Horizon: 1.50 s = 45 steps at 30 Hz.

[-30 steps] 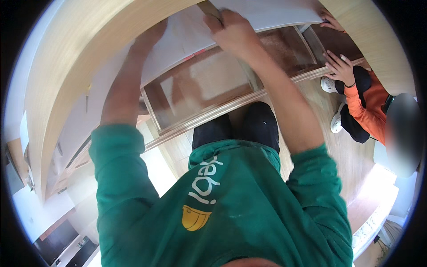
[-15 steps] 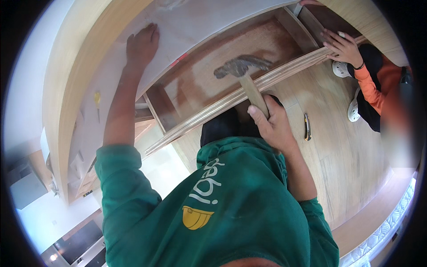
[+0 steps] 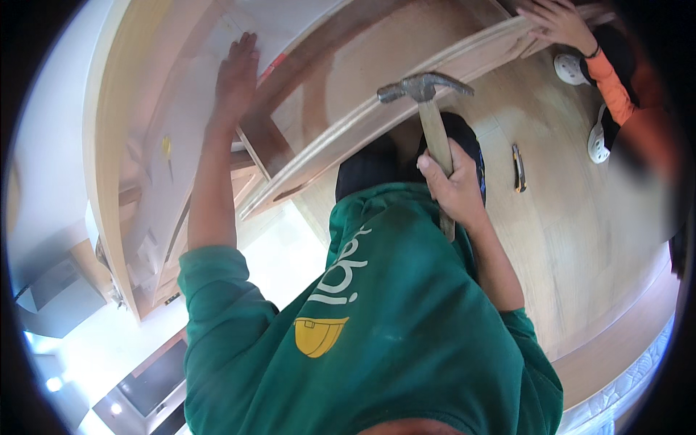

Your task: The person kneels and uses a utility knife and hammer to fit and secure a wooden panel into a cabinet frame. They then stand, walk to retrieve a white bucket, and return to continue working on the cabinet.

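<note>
My right hand [image 3: 460, 187] is wrapped round the wooden handle of a claw hammer [image 3: 435, 134]. The hammer is upright in front of my body, its grey metal head over the front board of a wooden frame [image 3: 326, 156]. My left hand [image 3: 238, 76] lies on a pale panel [image 3: 199, 87] beside the frame, fingers stretched out and holding nothing. The frame is long and divided by cross pieces, with a brownish board inside. At its far right end, another person's hand [image 3: 562, 27] rests on the front edge.
A utility knife [image 3: 518, 168] lies on the wood-look floor [image 3: 554, 217] to my right. A yellow-handled tool [image 3: 167, 148] is on the pale panel at left. The other person's white shoes [image 3: 599, 141] and orange sleeve [image 3: 612, 87] are at right. A curved wooden edge [image 3: 109, 167] runs along the left.
The hammer has moved right and nearer my body, and its head now shows over the frame's front board instead of the inside. My left hand stays on the panel. The view has shifted.
</note>
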### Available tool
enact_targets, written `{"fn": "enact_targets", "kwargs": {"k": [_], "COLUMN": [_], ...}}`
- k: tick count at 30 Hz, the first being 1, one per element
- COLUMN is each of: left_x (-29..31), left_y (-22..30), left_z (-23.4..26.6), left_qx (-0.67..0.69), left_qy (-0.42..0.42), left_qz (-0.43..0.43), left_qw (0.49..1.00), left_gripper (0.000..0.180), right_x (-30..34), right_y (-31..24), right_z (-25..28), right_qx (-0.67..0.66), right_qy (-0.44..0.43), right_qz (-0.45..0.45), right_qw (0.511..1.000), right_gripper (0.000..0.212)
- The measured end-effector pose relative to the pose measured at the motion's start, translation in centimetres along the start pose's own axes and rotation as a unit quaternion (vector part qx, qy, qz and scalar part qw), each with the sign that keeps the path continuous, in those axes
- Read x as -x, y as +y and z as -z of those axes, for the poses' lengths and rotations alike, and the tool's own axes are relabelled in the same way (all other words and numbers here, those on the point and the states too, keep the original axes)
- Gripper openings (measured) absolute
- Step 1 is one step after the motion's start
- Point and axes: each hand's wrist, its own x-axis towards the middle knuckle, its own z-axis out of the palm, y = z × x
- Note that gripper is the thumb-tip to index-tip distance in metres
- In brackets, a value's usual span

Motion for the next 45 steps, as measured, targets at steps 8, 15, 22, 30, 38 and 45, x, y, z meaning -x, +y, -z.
{"fn": "enact_targets", "kwargs": {"k": [8, 15, 22, 30, 38, 45], "left_x": [3.0, 3.1, -5.8, -14.7, -13.8, -13.6], "left_y": [2.3, 3.8, -5.2, -19.1, -11.4, -19.8], "left_z": [1.5, 1.8, -1.0, -4.6, -0.8, -3.2], "left_qx": [0.071, 0.036, -0.125, -0.140, -0.074, -0.132], "left_qy": [-0.012, -0.006, -0.060, 0.039, 0.000, 0.083], "left_qz": [0.019, 0.026, 0.064, 0.019, 0.134, 0.038], "left_qw": [0.997, 0.999, 0.988, 0.989, 0.988, 0.987], "left_gripper": [0.044, 0.045, 0.058, 0.048, 0.055, 0.049], "right_x": [1.6, 1.7, 0.5, 0.0, -12.0, -23.6], "right_y": [1.1, 0.9, -1.3, -6.9, -14.7, -17.4], "right_z": [0.3, 0.3, -0.2, -0.3, -5.1, -11.9], "right_qx": [-0.069, -0.029, 0.042, 0.106, 0.277, 0.341], "right_qy": [0.000, 0.002, -0.003, -0.052, -0.058, -0.029], "right_qz": [0.006, -0.017, 0.019, 0.027, 0.228, 0.272], "right_qw": [0.998, 0.999, 0.999, 0.993, 0.932, 0.900], "right_gripper": [0.028, 0.029, 0.032, 0.031, 0.036, 0.038]}}
